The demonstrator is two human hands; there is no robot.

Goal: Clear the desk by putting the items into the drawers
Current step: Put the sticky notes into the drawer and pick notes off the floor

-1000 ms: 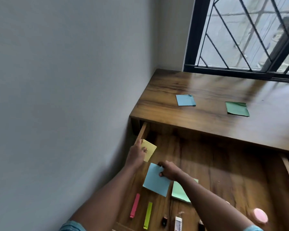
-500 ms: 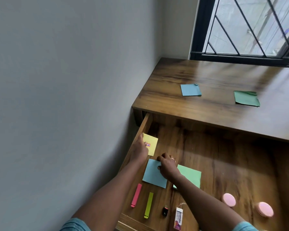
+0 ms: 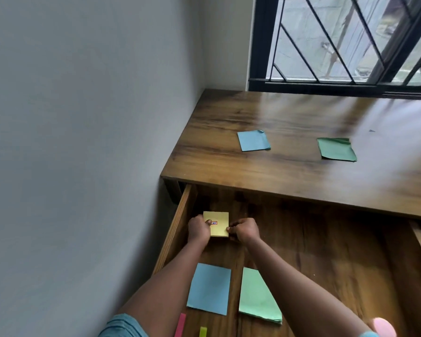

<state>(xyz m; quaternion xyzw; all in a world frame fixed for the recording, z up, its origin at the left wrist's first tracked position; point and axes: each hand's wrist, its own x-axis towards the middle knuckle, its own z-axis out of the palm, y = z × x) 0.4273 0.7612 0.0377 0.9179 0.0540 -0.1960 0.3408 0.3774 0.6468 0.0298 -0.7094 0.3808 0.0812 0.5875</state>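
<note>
A yellow sticky-note pad (image 3: pixel 218 221) with a small red-and-blue sticker lies at the back left of the open wooden drawer (image 3: pixel 178 229). My left hand (image 3: pixel 199 230) grips its left edge and my right hand (image 3: pixel 244 230) pinches its right edge. Nearer to me in the drawer lie a blue pad (image 3: pixel 210 288) and a light green pad (image 3: pixel 257 297), side by side. On the desk top (image 3: pixel 289 176) rest a blue pad (image 3: pixel 253 140) and a dark green pad (image 3: pixel 336 149).
A pink strip (image 3: pixel 180 325) and a yellow-green strip (image 3: pixel 203 332) lie at the drawer's near edge, and a round pink object (image 3: pixel 384 327) sits at the lower right. A grey wall (image 3: pixel 83 142) runs along the left. A barred window (image 3: pixel 345 42) stands behind the desk.
My right hand let go of the blue pad, which now lies flat in the drawer, and moved to the yellow pad. Both hands now hold the yellow pad farther back in the drawer.
</note>
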